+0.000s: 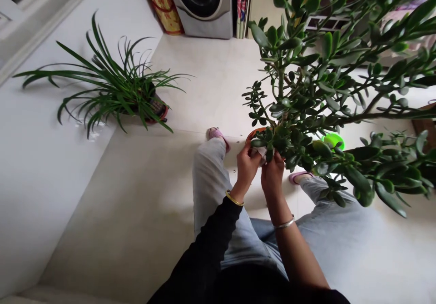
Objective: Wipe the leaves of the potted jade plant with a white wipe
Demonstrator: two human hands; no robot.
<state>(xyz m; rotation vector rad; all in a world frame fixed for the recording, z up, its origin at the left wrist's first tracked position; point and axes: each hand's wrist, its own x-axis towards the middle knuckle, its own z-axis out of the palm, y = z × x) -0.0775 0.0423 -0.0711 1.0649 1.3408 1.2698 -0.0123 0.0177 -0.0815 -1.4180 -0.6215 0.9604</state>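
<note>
left hand (247, 167): fingers narrow on white cloth (260, 153), against jade plant (281, 81) leaves
right hand (272, 174): fingers narrow on same cloth

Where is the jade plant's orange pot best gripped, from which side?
Probably by the orange pot's rim, from the left side by the left hand: that arc is bare, while leaves of the jade plant crowd its top and right.

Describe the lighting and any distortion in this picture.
Head view: soft, diffuse light; broad, pale shadow on the floor tiles; small glare spots beneath the spider plant; wide-angle bending tilts the walls and washing machine; the jade plant looms large near the lens.
</note>
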